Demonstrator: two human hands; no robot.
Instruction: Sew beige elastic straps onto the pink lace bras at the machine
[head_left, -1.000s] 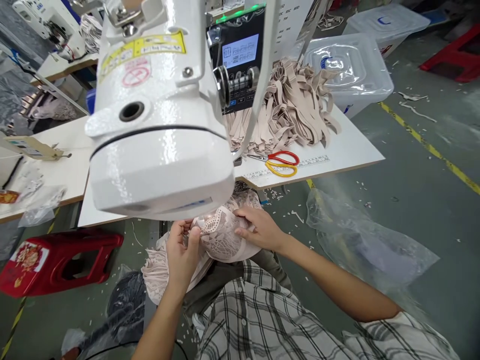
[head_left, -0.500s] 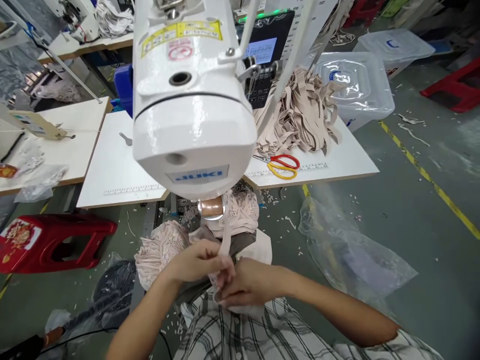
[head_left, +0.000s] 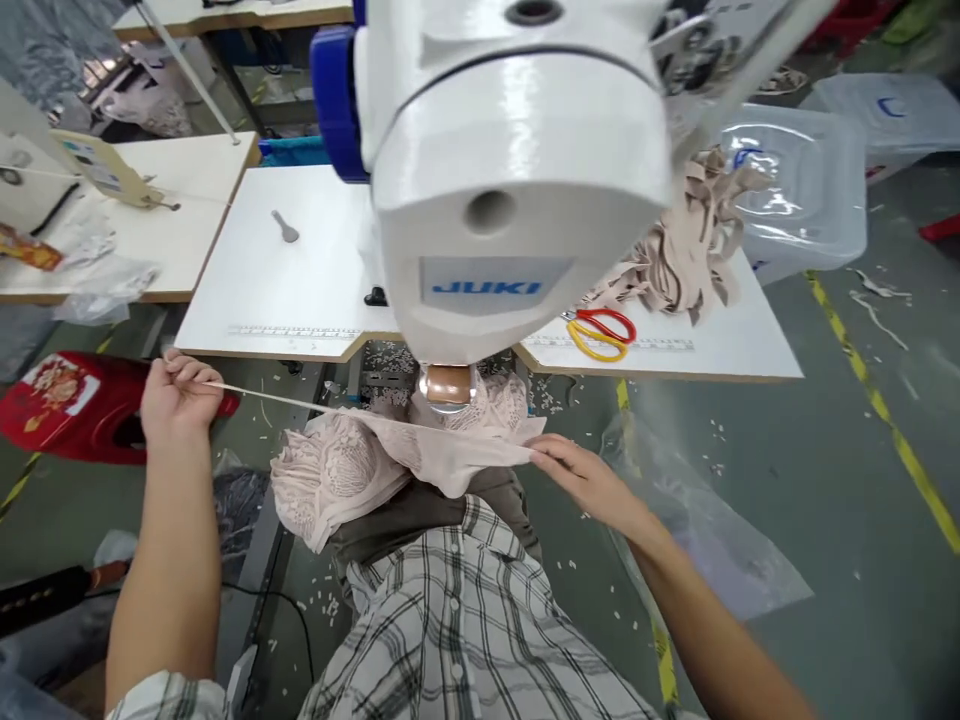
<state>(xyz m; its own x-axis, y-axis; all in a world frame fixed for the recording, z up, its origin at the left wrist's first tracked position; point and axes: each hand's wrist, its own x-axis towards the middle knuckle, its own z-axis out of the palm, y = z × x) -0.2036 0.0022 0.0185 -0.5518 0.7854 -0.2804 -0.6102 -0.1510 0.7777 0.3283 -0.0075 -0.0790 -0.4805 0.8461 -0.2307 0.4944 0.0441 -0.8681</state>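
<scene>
Stretched out to the far left, my left hand (head_left: 180,395) is closed on the end of a thin pale pink strap (head_left: 277,398). The strap pulls taut toward a pale pink bra (head_left: 450,455) spread below the sewing head. My right hand (head_left: 592,475) pinches the bra's right end between thumb and fingers. Bunched lace bra cups (head_left: 337,470) lie over my lap at the left. More lace (head_left: 499,405) sits behind the spread piece, partly hidden by the white sewing machine (head_left: 517,200) and its copper-coloured part (head_left: 450,385).
Red-and-yellow scissors (head_left: 600,335) lie on the right white table (head_left: 697,365) before a heap of beige strips (head_left: 690,240). A grey spoon-shaped tool (head_left: 285,228) rests on the left side. Clear bins (head_left: 795,190), a red stool (head_left: 75,410) and a plastic bag (head_left: 705,540) stand around.
My hands were together at my lap and have moved apart. The left went far left, drawing the strap taut; the right moved right with the bra's end. The view has shifted.
</scene>
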